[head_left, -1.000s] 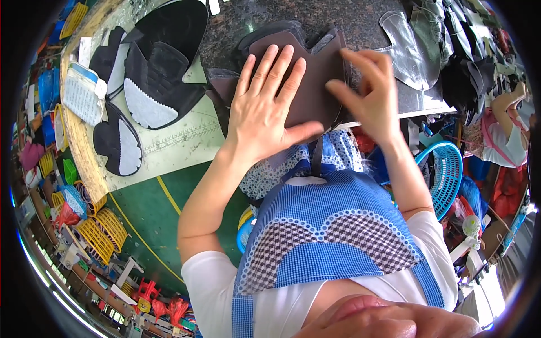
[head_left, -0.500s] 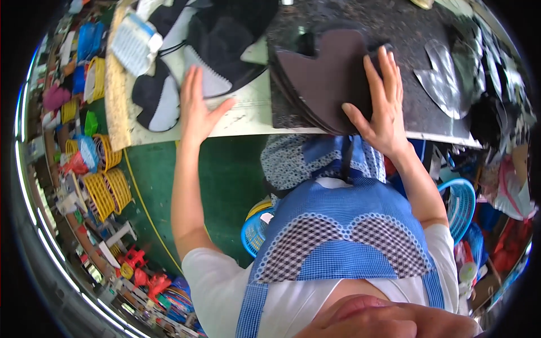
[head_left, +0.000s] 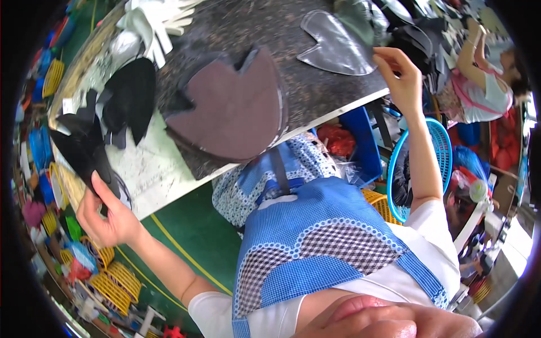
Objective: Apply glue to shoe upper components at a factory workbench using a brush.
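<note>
Head camera: a worker in a blue checked apron (head_left: 315,248) is spreading both arms wide over a table (head_left: 149,177), each hand working at a different side. At the far left, the left hand (head_left: 110,218) is pinching the lower end of a black cut piece (head_left: 83,143) between thumb and curled fingers, and the piece is tilting over the table's left edge. Across the table, the right hand (head_left: 404,79) is bending its fingers at the right rim of a shiny grey piece (head_left: 338,44); whether they are gripping the rim or only touching it, one cannot tell.

Between the hands, a stack of brown pieces (head_left: 236,107) with a notched, leaf-like outline is lying flat on the dark, speckled part of the table, just beside the near edge. A wider black piece (head_left: 132,90) is resting to its left, and white strips (head_left: 176,28) are fanning out at the back.

Below the table, a blue bin (head_left: 369,138) is standing beside a red bag (head_left: 335,139), with a light-blue basket (head_left: 442,149) sitting to the right. At far right, a co-worker (head_left: 476,93) is wearing pink straps.
</note>
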`<state>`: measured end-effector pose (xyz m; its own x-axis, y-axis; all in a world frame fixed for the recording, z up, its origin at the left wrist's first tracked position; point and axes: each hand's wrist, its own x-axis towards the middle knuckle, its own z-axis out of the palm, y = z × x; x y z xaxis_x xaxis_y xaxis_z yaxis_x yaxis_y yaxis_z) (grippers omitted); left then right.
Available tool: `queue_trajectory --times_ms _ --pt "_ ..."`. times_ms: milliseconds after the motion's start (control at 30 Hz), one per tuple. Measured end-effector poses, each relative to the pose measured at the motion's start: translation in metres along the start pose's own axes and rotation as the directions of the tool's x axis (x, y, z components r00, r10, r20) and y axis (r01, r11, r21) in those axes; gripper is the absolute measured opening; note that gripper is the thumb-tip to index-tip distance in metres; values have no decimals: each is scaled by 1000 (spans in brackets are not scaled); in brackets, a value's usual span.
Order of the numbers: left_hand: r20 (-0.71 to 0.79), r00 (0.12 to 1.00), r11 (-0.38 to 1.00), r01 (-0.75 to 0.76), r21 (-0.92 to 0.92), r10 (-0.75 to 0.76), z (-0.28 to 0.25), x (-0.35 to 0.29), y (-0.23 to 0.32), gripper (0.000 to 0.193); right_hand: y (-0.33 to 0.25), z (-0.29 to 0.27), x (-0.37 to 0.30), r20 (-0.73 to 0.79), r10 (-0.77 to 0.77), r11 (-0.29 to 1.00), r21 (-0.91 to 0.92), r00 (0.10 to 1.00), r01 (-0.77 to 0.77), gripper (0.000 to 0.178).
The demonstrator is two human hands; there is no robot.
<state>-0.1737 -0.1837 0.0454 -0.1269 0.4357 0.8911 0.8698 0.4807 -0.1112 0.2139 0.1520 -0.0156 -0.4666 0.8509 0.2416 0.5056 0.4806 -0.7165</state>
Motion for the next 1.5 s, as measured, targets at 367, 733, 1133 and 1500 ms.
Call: queue_trajectory --times_ms 367,733,1133,1500 --pt "639 761 764 347 -544 110 74 -8 204 38 20 23 35 155 -138 987 105 978 123 15" --pt "708 701 -287 663 -691 -87 50 34 212 8 -136 80 6 469 -158 89 883 869 -460 30" --pt "823 564 -328 766 -552 -68 40 54 171 10 -163 79 -1 -139 -534 720 442 834 535 27" --pt "789 614 -250 759 -602 -34 50 48 190 14 -150 75 -14 -132 -415 683 608 900 404 27"
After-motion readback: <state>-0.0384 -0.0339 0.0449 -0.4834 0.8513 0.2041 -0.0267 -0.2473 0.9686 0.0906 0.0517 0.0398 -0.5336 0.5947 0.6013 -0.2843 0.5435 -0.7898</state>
